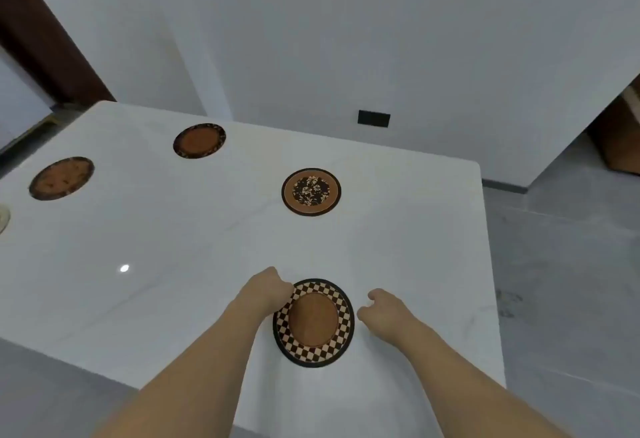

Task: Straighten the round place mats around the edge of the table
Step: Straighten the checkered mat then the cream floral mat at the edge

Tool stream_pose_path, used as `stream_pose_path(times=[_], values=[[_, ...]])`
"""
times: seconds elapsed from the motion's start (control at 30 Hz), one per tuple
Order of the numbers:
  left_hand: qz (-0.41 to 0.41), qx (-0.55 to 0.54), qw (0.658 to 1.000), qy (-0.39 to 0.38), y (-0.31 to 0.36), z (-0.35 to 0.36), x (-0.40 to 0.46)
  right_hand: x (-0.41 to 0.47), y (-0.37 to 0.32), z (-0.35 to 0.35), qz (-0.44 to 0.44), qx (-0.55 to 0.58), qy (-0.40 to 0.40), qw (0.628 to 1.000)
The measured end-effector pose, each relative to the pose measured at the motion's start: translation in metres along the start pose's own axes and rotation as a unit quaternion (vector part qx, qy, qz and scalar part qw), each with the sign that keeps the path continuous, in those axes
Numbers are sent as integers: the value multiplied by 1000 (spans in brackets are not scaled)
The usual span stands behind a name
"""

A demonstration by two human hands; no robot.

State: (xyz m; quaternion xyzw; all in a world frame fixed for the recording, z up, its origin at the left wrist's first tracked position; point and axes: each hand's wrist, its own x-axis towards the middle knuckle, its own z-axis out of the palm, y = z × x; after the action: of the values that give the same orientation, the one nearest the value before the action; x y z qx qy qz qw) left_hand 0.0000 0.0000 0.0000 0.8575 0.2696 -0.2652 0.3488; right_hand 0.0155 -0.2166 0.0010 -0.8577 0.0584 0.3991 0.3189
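Left hand [268, 290] curled onto round checker-rimmed wooden mat [313, 322], apparently gripping its edge; right hand [382, 309] loose, just beside it, grasping nothing. Best slid flat, not lifted.

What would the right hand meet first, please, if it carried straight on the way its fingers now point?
The right hand points leftward at the checkered place mat, so it would probably meet that mat's right rim first; its height above the white table is unclear.

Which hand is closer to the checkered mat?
Left. The left hand overlaps the upper-left rim of the checkered mat; the right hand sits just off its right edge, apparently not touching.
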Motion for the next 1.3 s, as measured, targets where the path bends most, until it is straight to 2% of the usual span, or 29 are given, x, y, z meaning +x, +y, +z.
stream_pose_path(times=[0.17, 0.37, 0.6, 0.87, 1.1, 1.3], values=[[-45, -37, 998, 8, -14, 17, 30, 29, 2, 34, 49, 67, 34, 996], [-30, -62, 998, 10, -36, 24, 35, 36, -2, 60, 76, 100, 99, 987], [-19, -138, 990, -7, -84, -12, 27, 32, -27, 89, 38, 60, 51, 996], [-38, -154, 987, 25, -156, -79, 22, 33, -84, 151, -16, 7, -19, 1000], [-39, -150, 987, 50, -205, -97, 24, 40, -105, 190, -60, -66, -15, 996], [-28, -132, 989, 65, -224, -87, 28, 45, -106, 199, -40, -77, -6, 996]])
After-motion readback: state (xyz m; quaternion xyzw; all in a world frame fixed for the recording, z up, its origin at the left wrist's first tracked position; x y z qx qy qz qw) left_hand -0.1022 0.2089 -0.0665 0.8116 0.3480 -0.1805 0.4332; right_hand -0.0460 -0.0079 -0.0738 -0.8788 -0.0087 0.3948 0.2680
